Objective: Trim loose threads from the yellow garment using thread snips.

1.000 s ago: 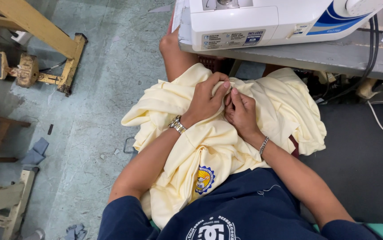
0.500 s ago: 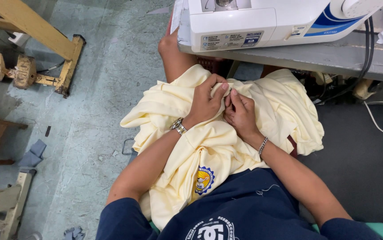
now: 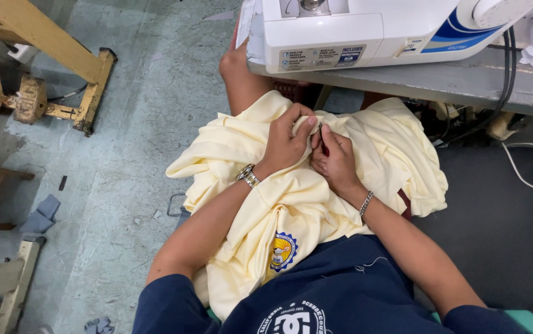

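the left hand (image 3: 286,143) pinched a fold of the yellow shirt (image 3: 260,204) on the lap. the right hand (image 3: 336,159) held a small tool (image 3: 322,137) at the seam; work looked unfinished, under the sewing machine (image 3: 365,31).

A long label (image 3: 322,57) was stuck on the front of the white sewing machine (image 3: 365,28), near its bottom edge. It was a flat strip, white with blue and dark blocks. To its right sat a tiny white label (image 3: 412,44).
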